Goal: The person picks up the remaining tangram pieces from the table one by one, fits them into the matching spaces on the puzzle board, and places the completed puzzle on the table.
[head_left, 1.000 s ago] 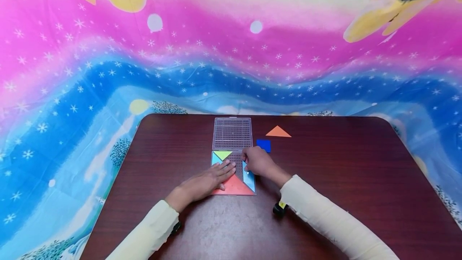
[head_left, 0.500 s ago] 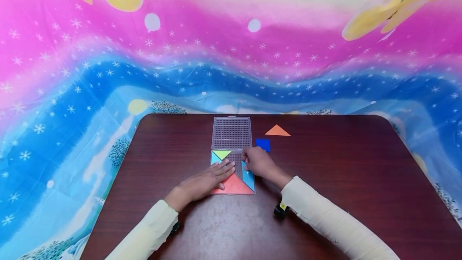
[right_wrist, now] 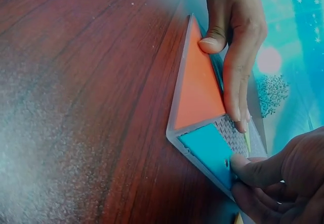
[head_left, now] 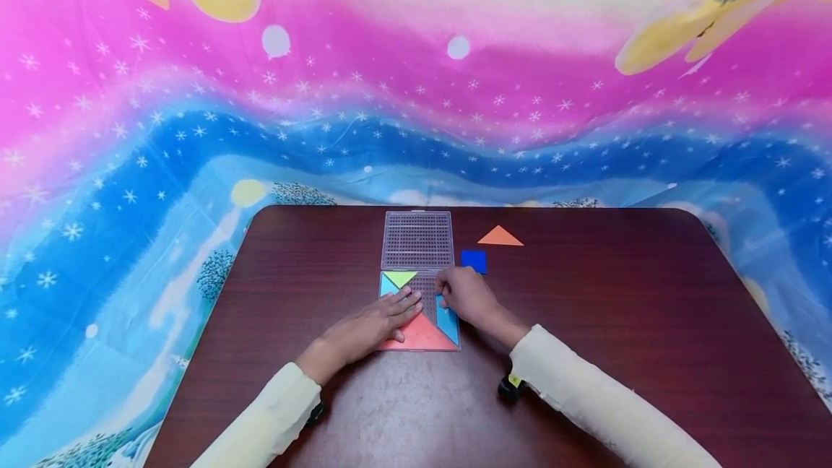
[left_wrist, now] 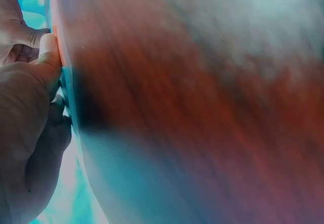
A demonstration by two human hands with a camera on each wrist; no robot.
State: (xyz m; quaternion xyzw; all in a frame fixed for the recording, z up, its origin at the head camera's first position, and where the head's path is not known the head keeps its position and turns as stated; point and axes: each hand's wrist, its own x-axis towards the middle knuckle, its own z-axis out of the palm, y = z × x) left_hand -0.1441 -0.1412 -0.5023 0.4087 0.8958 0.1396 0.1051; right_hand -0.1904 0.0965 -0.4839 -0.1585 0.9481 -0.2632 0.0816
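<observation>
A clear tangram case lies unfolded, its lower half [head_left: 425,285] holding flat pieces. My left hand [head_left: 383,323] rests over it with straight fingers, its thumb on the large red-orange triangle [head_left: 424,336]. In the right wrist view the fingertips reach past that triangle [right_wrist: 197,89] onto the patterned case floor. My right hand [head_left: 471,295] pinches the far end of a light-blue parallelogram [right_wrist: 207,150] along the right side, thumb on top and a finger curled at the case edge. A yellow-green triangle [head_left: 399,277] and a light-blue piece [head_left: 388,286], partly under my left hand, fill the left corner.
Beyond lies the other patterned half of the case [head_left: 417,240]. A dark-blue square [head_left: 474,261] and an orange triangle [head_left: 500,236] are loose on the brown table [head_left: 604,295] to its right. A printed curtain [head_left: 416,107] hangs behind the table.
My right wrist and sleeve have shifted slightly right and toward me, with the fingers still at the parallelogram. The left hand and the pieces stay where they were.
</observation>
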